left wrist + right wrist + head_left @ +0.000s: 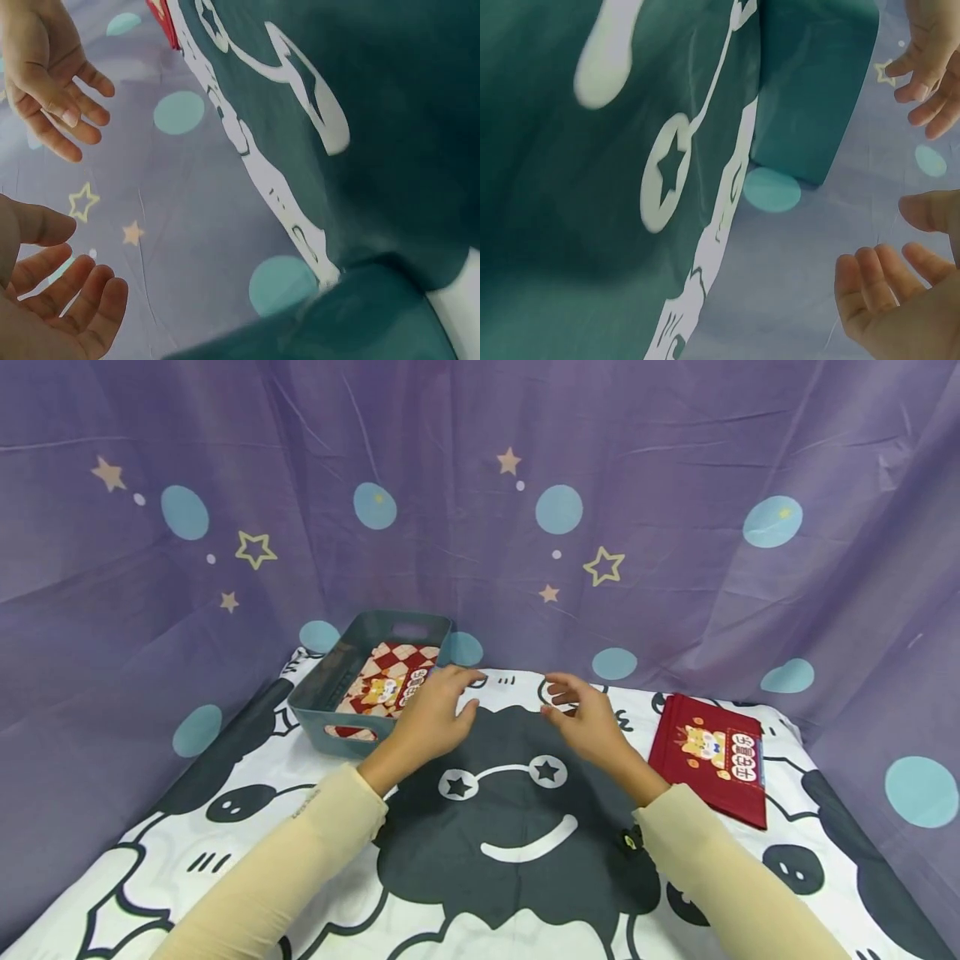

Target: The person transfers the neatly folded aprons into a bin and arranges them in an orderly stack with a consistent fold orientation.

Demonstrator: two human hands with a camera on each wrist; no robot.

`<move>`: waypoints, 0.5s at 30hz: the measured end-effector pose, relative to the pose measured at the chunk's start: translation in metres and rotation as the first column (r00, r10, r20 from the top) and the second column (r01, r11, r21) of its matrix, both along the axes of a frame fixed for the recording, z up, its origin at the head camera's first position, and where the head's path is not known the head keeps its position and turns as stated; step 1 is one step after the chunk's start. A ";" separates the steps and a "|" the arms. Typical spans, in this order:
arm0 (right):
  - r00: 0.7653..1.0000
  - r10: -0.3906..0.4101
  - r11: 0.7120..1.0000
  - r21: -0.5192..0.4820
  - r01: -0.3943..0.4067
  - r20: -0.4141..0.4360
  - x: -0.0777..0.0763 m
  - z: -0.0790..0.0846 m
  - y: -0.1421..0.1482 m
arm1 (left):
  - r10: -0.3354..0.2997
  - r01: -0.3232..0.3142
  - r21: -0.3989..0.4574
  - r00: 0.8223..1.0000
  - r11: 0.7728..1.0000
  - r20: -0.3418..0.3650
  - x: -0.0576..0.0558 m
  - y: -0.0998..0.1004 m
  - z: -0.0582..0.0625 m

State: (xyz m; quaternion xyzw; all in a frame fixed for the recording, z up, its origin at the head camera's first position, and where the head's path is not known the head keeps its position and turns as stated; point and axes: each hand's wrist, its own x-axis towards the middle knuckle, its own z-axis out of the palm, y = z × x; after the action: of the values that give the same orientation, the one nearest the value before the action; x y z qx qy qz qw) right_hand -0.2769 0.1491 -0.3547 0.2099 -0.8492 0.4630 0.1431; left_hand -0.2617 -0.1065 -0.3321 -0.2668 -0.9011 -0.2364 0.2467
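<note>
My left hand (435,714) hovers over the cloth beside the basket's right side, fingers loosely bent and holding nothing. Across a gap from it, my right hand (590,722) is also raised with relaxed fingers and holds nothing. The dark green plastic basket (311,731) stands at the back left; inside lies a red-and-cream checked, flat folded item (386,652) with a cartoon animal and white lettering. Right of my right hand, a flat dark red folded item (693,777) with a similar print lies on the cloth. In the left wrist view both hands, the near one (64,307) included, face each other empty.
A white cloth (330,860) with dark cartoon faces covers the table. Purple curtains (480,585) with stars and blue dots rise behind it and at both sides. The basket's wall (814,90) also shows in the right wrist view.
</note>
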 end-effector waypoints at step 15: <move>0.996 -0.092 0.994 0.059 0.091 0.001 0.016 -0.009 0.060 | -0.058 0.058 0.000 0.998 0.998 0.018 -0.005 0.044 -0.018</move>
State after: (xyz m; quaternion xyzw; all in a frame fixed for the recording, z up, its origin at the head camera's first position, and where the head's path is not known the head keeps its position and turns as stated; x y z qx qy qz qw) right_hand -0.2612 0.2089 -0.3633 0.1739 -0.8715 0.4312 0.1562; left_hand -0.2667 -0.0625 -0.3501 -0.2907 -0.8954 -0.2454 0.2314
